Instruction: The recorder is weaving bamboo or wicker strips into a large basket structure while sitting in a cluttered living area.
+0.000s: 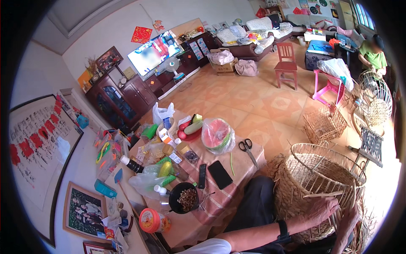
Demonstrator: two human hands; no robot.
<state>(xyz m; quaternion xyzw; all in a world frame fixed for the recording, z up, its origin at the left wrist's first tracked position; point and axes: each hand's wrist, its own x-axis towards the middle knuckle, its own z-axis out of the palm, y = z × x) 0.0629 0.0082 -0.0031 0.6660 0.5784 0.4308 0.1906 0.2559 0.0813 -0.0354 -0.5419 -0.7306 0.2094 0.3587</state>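
Observation:
A large, partly woven basket stands at my right knee. Thick braided plant fibre makes up its lower wall, and bare thin stakes rise to a hoop at the rim. My left hand, a black band on its wrist, reaches across to the near right side of the wall, fingers closed among the stakes. Close beside it, my right hand is raised with its fingers drawn together at the same part of the basket. What either hand grips is too small to make out. Loose fibre strands hang below the right hand.
On my left, a cloth-covered table bears scissors, a phone, a remote, a wrapped watermelon half and a black bowl. A wire-like basket and red chair stand beyond. Another person sits far right.

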